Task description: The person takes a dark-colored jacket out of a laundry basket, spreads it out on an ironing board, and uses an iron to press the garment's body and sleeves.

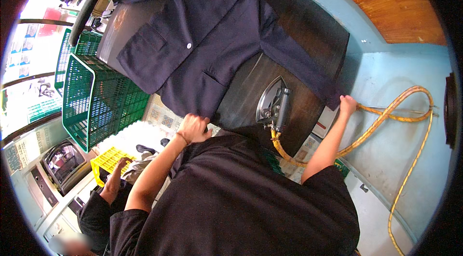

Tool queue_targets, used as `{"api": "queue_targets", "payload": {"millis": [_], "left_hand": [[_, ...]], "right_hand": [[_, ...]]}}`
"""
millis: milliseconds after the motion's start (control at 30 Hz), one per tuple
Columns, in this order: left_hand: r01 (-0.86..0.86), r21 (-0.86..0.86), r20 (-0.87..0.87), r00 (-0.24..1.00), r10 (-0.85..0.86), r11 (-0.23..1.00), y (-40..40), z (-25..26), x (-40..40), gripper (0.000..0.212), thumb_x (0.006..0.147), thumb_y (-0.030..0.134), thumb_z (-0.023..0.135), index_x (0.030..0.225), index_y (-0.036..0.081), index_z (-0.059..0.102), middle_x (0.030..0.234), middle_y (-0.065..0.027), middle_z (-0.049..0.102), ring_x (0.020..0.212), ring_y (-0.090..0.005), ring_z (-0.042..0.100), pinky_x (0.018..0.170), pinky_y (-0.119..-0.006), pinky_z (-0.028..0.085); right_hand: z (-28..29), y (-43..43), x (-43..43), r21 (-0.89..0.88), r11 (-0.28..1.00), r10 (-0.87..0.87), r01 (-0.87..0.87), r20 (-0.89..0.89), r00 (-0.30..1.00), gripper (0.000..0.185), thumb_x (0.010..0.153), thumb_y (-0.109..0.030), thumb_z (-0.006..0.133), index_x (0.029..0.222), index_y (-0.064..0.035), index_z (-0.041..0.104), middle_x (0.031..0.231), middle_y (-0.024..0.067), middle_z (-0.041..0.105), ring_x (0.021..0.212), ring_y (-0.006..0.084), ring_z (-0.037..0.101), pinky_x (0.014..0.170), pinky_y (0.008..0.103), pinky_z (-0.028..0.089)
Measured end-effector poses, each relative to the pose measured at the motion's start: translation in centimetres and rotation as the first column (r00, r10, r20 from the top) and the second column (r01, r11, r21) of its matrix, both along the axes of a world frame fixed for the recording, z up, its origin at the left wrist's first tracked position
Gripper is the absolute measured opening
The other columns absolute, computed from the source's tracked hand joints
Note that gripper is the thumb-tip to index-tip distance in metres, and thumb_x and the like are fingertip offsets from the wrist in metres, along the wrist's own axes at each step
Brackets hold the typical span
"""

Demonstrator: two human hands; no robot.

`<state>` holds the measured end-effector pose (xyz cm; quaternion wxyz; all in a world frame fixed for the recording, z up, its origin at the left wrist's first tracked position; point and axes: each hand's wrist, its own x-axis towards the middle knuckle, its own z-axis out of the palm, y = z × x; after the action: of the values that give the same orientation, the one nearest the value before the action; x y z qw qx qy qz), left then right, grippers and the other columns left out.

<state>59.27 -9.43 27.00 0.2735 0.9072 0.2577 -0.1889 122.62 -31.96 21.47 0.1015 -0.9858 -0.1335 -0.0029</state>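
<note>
A dark navy suit jacket (217,35) lies front up across a dark ironing table (249,93), with a pale button (189,45) at its front. At the jacket's bottom hem is my left hand (195,128), its fingers curled over the edge of the cloth. My right hand (348,104) pinches the cuff of one sleeve, which stretches out straight to the right. Between that sleeve and the jacket's body, a steam iron (275,104) with a black handle rests on the table, touched by neither hand. A yellow hose (276,143) runs from its rear.
Green plastic crates (90,100) stand left of the table. Beyond my left arm, another person's hand (123,163) is at a yellow crate (112,160) near a washing machine (65,162). The hose loops (383,118) by the light-blue wall (408,71) at right.
</note>
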Motion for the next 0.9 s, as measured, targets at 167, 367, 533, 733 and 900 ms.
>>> {"api": "queue_targets", "payload": {"millis": [167, 367, 533, 733, 900], "left_hand": [[-0.229, 0.215, 0.48, 0.871, 0.101, 0.949, 5.1, -1.7, 7.5, 0.042, 0.089, 0.018, 0.061, 0.128, 0.002, 0.056, 0.13, -0.0177, 0.06, 0.122, -0.0295, 0.057, 0.105, -0.042, 0.044], [-0.2, 0.395, 0.4, 0.916, 0.028, 0.896, 6.4, -7.4, 10.3, 0.064, 0.097, 0.035, 0.056, 0.157, 0.021, 0.037, 0.164, -0.011, 0.03, 0.153, -0.0324, 0.024, 0.124, -0.055, 0.016], [-0.109, 0.37, 0.394, 0.918, -0.049, 0.923, 7.3, -6.9, 9.8, 0.066, 0.099, 0.039, 0.054, 0.159, 0.021, 0.034, 0.166, -0.0115, 0.025, 0.154, -0.0364, 0.019, 0.124, -0.057, 0.013], [-0.262, 0.226, 0.633, 0.772, 0.063, 0.938, 13.5, -6.5, 8.9, 0.051, 0.097, 0.021, 0.057, 0.146, 0.01, 0.049, 0.154, -0.0139, 0.046, 0.144, -0.0328, 0.04, 0.119, -0.053, 0.028], [-0.269, 0.4, 0.482, 0.875, 0.048, 0.876, 17.5, -8.6, 6.1, 0.058, 0.099, 0.03, 0.053, 0.155, 0.021, 0.041, 0.161, -0.0133, 0.036, 0.15, -0.0344, 0.029, 0.122, -0.054, 0.02]], "right_hand": [[3.9, 8.1, -18.3, 0.33, 0.903, 0.231, -0.275, 0.168, 0.958, 0.022, 0.09, -0.024, 0.072, 0.089, -0.003, 0.068, 0.077, 0.0144, 0.07, 0.073, 0.029, 0.069, 0.071, 0.0415, 0.054], [3.8, 9.5, -31.3, 0.493, 0.834, 0.232, 0.247, -0.72, 0.654, 0.052, 0.099, -0.055, 0.059, 0.083, -0.0054, 0.063, 0.063, 0.0036, 0.06, 0.051, 0.0119, 0.059, 0.047, 0.0277, 0.048], [6.6, 11.9, -33.2, 0.446, 0.839, 0.183, 0.311, -0.77, 0.612, 0.053, 0.094, -0.054, 0.068, 0.077, -0.0042, 0.058, 0.058, 0.0041, 0.056, 0.046, 0.0138, 0.057, 0.042, 0.032, 0.048], [6.8, 14.5, -34.6, 0.251, 0.955, 0.027, 0.157, -0.603, 0.798, 0.062, 0.086, -0.058, 0.072, 0.077, 0.0023, 0.064, 0.065, 0.0132, 0.064, 0.057, 0.027, 0.065, 0.054, 0.0396, 0.053], [8.5, 21.6, -37.5, 0.212, 0.973, 0.04, 0.089, -0.537, 0.843, 0.066, 0.081, -0.062, 0.073, 0.084, 0.0032, 0.074, 0.082, 0.0268, 0.072, 0.085, 0.0425, 0.073, 0.077, 0.0488, 0.055]]}}
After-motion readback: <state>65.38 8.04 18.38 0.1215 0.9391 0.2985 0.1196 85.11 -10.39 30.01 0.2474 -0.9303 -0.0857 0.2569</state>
